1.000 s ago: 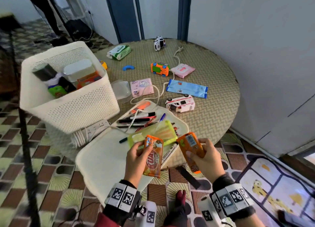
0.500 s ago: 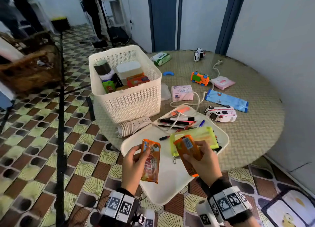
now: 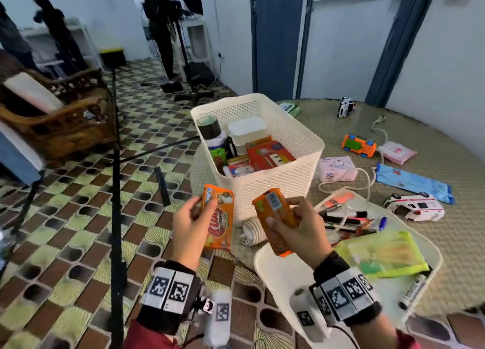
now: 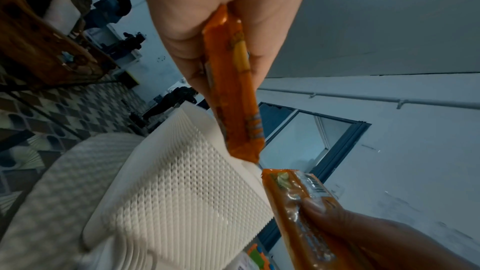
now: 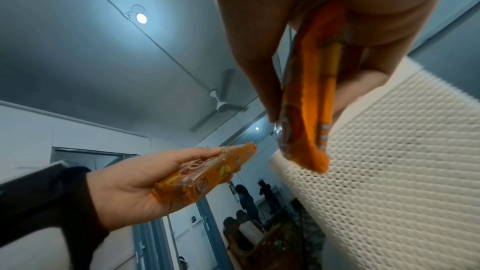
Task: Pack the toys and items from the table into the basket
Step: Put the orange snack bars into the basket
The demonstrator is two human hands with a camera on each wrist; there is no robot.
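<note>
My left hand (image 3: 193, 221) grips an orange snack packet (image 3: 219, 218) upright, just in front of the cream basket's (image 3: 296, 136) near left corner. My right hand (image 3: 295, 228) grips a second orange packet (image 3: 275, 215) with a barcode label, in front of the basket's near wall. In the left wrist view the left hand's packet (image 4: 233, 91) hangs before the basket's lattice wall (image 4: 187, 202); in the right wrist view the other packet (image 5: 309, 98) does likewise. The basket holds boxes, a black tape roll (image 3: 210, 125) and a white container (image 3: 246, 129).
On the round woven table (image 3: 446, 233) lie a white tray (image 3: 283, 272) with pens and a yellow-green pouch (image 3: 380, 251), a white toy ambulance (image 3: 414, 207), an orange toy car (image 3: 358, 145), tissue packs, a blue pack (image 3: 414, 183) and a white cable. A tripod pole (image 3: 115, 191) stands at left.
Both hands have carried their orange packets from over the tray toward the basket's near wall. My view has swung left, so the basket sits nearer the middle.
</note>
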